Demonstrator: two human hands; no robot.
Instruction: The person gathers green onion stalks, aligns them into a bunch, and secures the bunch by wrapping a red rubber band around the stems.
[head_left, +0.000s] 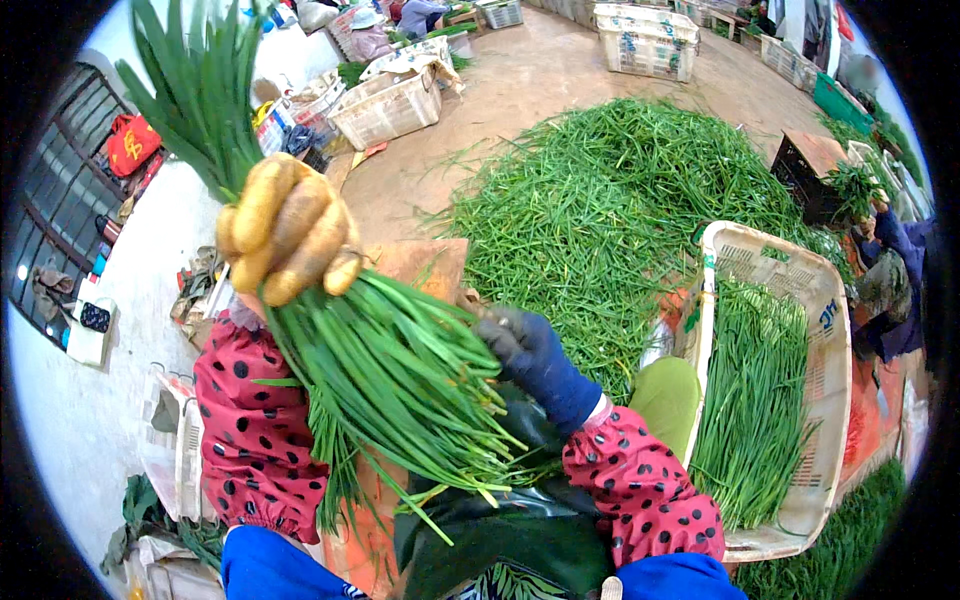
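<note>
In a yellow rubber glove, my left hand [295,235] is closed tightly round the middle of a bunch of garlic chives [385,345]. Its leaves rise to the upper left, and its stem ends fan out toward the lower right over my lap. My right hand [520,350], in a dark knitted glove with a blue cuff, is beside those stem ends. Its fingers are curled; whatever they pinch is hidden and blurred. More loose green strands hang below the bunch by my left sleeve. A dark green apron [480,535] covers my lap.
A large heap of loose chives [590,210] covers the floor ahead. At my right stands a white plastic crate [835,420] with chives laid lengthwise inside. Other crates [390,105] stand farther back. A person in dark blue clothing [895,270] is at the right edge, holding greens.
</note>
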